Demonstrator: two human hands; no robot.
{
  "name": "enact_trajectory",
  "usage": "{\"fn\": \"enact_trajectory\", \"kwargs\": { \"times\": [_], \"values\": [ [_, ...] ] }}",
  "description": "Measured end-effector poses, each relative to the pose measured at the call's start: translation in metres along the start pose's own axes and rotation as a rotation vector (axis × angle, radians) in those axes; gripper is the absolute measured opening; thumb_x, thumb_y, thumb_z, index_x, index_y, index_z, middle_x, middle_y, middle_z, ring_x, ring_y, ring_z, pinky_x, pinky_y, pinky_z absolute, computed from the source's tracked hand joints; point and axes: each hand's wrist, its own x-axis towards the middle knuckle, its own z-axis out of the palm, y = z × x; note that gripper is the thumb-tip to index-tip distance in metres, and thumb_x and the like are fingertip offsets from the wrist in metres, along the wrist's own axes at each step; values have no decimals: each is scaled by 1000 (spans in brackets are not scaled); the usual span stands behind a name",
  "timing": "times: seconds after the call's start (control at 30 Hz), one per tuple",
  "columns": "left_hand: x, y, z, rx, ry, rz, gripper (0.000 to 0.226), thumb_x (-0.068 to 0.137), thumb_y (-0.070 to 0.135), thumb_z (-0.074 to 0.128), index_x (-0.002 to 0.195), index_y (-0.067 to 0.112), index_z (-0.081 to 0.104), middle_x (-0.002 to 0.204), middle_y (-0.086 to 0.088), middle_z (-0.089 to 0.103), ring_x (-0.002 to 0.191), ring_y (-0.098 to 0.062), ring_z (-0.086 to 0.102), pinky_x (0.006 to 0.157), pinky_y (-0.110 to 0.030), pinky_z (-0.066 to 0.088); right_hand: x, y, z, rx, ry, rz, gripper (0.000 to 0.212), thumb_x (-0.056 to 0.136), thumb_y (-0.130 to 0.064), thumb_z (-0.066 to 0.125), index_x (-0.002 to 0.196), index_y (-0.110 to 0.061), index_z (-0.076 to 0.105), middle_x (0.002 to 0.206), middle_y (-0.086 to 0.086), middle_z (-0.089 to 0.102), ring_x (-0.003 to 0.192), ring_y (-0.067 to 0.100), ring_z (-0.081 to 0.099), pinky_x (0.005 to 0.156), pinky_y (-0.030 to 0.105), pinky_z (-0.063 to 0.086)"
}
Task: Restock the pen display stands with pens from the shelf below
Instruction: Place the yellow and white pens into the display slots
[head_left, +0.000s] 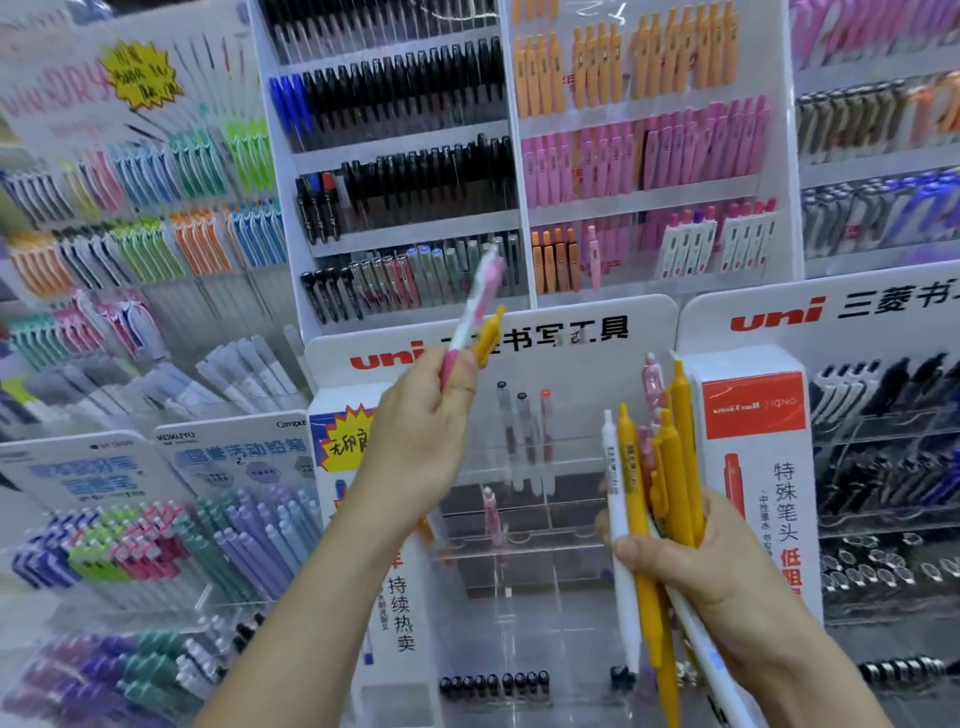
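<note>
My left hand is raised in front of the clear acrylic uni display stand and grips two pens, a pink-and-white pen and a yellow pen, pointing up and to the right. My right hand holds a bundle of pens upright at the lower right: several yellow ones, a white one and a pink one. Behind my hands, the stand's tiers hold only a few pens. The shelf below is out of view.
Tiered racks full of pens rise behind: black and blue pens, orange and pink pens. Pastel pen displays stand at the left, and a dark pen rack at the right. A red uni-ball sign flanks the stand.
</note>
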Motion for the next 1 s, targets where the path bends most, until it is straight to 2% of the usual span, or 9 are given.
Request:
{"fn": "enact_trajectory", "kwargs": {
  "times": [0.1,0.23,0.47,0.63,0.7,0.77,0.83,0.9,1.0],
  "values": [
    [-7,-5,7,81,-39,42,29,100,36,42,79,18,52,57,8,42,50,-6,35,47,-23,27,3,3,1,24,24,5,102,17,-53,95,93,6,60,83,35,56,72,28,61,57,26,57],
    [-8,-12,9,73,-108,46,29,98,39,40,77,22,49,58,8,44,50,-5,37,48,-23,28,5,6,2,27,33,9,104,17,-58,93,95,2,62,94,41,55,76,30,64,61,27,58],
    [-15,-19,13,-95,-157,-42,39,93,50,39,89,16,55,57,12,41,51,-8,34,51,-31,30,6,8,3,131,-3,-7,70,18,-57,93,76,-20,76,86,29,65,70,25,66,57,28,58],
    [-37,3,4,-624,-214,-232,27,95,35,43,104,20,62,68,1,44,48,-5,32,42,-15,26,14,15,17,475,-31,2,65,23,-30,96,79,-10,70,70,12,62,50,13,57,42,21,46],
    [-55,12,6,-762,-267,-296,26,89,37,46,98,24,67,67,1,48,46,-6,33,42,-16,25,18,15,27,507,-19,-28,39,34,-20,86,70,-16,73,67,11,61,51,14,58,43,22,48],
    [-72,19,14,-766,-291,-329,24,89,37,47,93,26,68,67,1,50,45,-6,36,42,-16,28,19,12,39,472,24,-61,23,45,-26,77,66,-19,75,66,12,63,53,18,62,46,27,51],
    [-86,21,22,-693,-296,-327,24,94,34,44,102,28,66,68,3,55,49,-6,46,48,-17,39,19,11,48,421,61,-104,21,53,-23,77,73,-17,75,70,17,67,59,28,67,50,36,55],
    [-96,18,29,-543,-271,-263,28,97,38,39,114,42,61,83,13,67,72,-2,63,70,-25,52,17,11,53,370,103,-149,19,64,-15,74,83,-16,75,81,19,71,71,34,71,56,39,57],
    [-103,12,34,-325,-207,-144,34,101,38,33,128,53,47,113,25,64,106,5,59,95,-28,50,12,16,54,299,153,-175,26,70,-12,71,96,-14,72,93,15,75,85,33,73,64,35,58]
  ]
}}
